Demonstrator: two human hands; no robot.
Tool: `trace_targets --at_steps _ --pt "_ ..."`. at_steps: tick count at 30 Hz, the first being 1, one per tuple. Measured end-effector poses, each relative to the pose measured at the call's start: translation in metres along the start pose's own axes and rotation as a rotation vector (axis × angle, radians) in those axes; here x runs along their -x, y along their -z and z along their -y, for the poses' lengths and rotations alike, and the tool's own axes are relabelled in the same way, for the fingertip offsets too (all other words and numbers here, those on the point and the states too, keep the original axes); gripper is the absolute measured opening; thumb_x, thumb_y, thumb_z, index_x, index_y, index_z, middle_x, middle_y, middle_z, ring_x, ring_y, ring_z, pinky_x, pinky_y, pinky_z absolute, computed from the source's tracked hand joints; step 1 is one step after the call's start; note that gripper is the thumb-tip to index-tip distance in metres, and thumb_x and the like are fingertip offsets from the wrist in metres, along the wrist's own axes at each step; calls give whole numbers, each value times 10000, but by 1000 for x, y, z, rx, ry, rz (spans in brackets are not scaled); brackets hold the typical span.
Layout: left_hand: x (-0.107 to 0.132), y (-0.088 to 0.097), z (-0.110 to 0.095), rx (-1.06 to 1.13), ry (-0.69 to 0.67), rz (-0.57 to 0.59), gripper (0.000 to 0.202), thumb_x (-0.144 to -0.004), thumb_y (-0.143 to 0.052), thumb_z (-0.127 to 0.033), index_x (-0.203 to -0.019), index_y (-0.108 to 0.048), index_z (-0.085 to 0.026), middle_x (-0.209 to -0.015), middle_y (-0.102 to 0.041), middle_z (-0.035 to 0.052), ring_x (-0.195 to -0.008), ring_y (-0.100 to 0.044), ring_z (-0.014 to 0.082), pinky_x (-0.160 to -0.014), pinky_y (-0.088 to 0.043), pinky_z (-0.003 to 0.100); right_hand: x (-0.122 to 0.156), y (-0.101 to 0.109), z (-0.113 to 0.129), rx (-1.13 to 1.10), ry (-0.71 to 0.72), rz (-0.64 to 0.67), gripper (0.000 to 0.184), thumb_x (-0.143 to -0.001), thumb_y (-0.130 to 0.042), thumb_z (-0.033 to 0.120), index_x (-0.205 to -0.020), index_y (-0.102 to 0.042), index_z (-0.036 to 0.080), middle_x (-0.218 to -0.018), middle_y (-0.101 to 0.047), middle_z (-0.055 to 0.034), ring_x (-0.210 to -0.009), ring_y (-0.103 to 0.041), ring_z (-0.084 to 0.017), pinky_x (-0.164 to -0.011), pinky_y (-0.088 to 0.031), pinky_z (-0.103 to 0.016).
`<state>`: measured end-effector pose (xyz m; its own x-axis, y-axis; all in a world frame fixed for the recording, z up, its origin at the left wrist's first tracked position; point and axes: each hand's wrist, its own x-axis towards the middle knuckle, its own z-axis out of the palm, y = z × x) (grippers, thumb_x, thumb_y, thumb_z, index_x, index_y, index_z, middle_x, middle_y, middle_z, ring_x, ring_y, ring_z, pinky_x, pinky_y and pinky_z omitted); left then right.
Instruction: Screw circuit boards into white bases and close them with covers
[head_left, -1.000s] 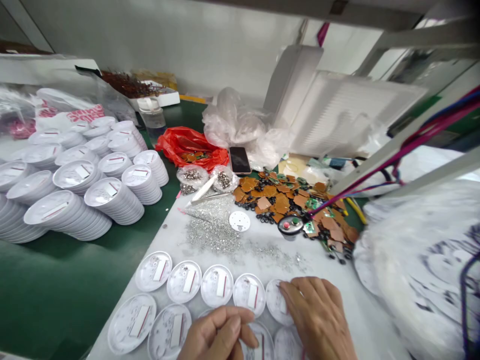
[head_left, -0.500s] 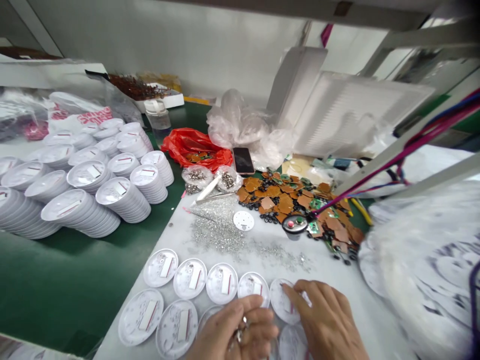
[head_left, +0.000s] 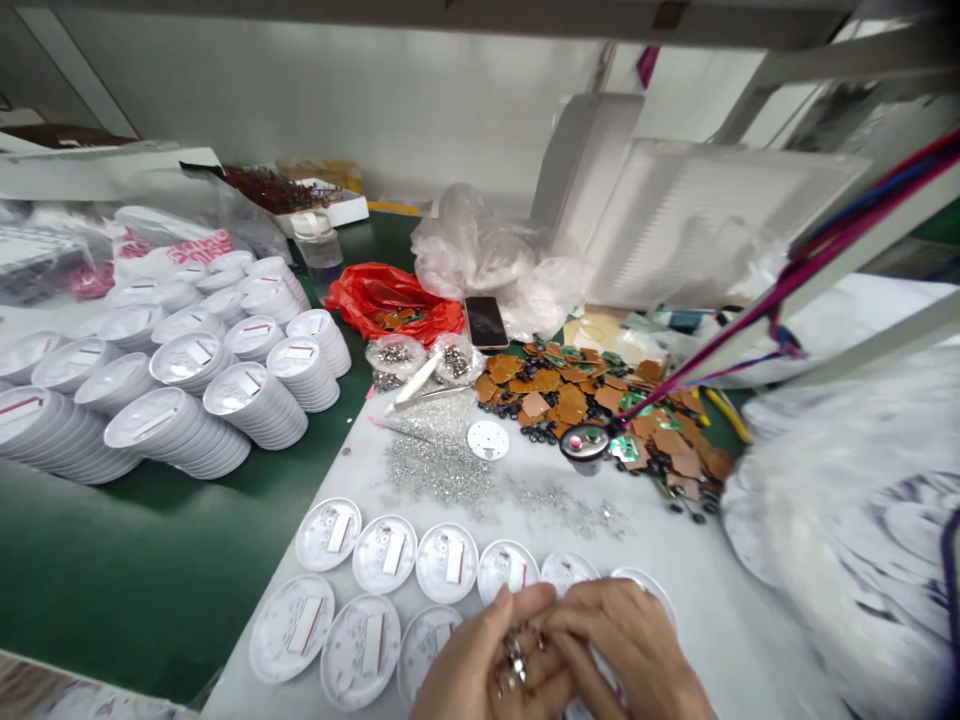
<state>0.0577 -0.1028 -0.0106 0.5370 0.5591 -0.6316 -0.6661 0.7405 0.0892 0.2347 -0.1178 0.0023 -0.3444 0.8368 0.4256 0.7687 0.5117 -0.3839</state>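
At the bottom edge my left hand (head_left: 487, 665) is cupped with several small shiny metal parts (head_left: 515, 660) in its palm. My right hand (head_left: 626, 645) sits right beside it, fingertips pinched into that little heap. Both hands hover over two rows of white round plastic discs (head_left: 390, 555) laid flat on the white work surface (head_left: 720, 620), each disc bearing a white strip. A spread of tiny silver parts (head_left: 439, 465) lies just beyond the discs.
Tall stacks of white discs (head_left: 187, 400) fill the green mat on the left. Brown and green circuit boards (head_left: 592, 400) are piled at centre right by a phone (head_left: 485, 322), a red bag (head_left: 390, 300) and clear bags. Red and blue cables (head_left: 825, 260) cross the right.
My right hand left the disc it was touching and moved left to meet my left hand. The left hand turned palm up, showing the metal parts. The camera shifted slightly.
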Motion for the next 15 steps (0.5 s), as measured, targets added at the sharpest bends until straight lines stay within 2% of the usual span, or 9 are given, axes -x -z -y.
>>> trace_targets --at_steps 4,7,11,13,15 --pt "-3 2 1 -23 -23 73 394 -917 -725 -364 -1119 -742 -27 -1095 -735 213 -992 -730 272 -955 -552 390 1 -4 1 82 6 -40 166 -1017 -538 235 -1079 -681 292 -968 -743 18 -888 -670 -169 -828 -449 -322" --pt "-7 3 2 -72 -22 152 507 -842 -802 -438 -1136 -742 -29 -1025 -730 187 -981 -716 253 -923 -543 334 0 -7 5 101 -21 -46 229 -1055 -470 307 -1023 -696 310 -972 -758 37 -899 -679 -173 -851 -441 -340" --pt "-4 0 0 -155 -34 148 539 -790 -847 -494 -1113 -751 -74 -1020 -722 157 -985 -707 232 -889 -533 292 -4 -1 1 34 89 -35 132 -958 -616 198 -1019 -686 292 -975 -763 47 -886 -692 -148 -839 -492 -283" --pt "0 -1 -1 -264 -52 138 507 -756 -879 -490 -1067 -752 -110 -1013 -731 142 -944 -718 224 -859 -540 295 -7 3 0 -10 55 -49 163 -920 -644 152 -1024 -671 274 -960 -752 25 -897 -692 -151 -830 -523 -267" --pt "3 -1 -2 -424 -67 138 498 -731 -885 -533 -965 -735 -119 -883 -733 115 -775 -711 176 -737 -533 262 -9 5 2 -74 -13 -65 152 -922 -629 134 -1014 -654 253 -934 -737 -3 -898 -692 -157 -794 -554 -256"
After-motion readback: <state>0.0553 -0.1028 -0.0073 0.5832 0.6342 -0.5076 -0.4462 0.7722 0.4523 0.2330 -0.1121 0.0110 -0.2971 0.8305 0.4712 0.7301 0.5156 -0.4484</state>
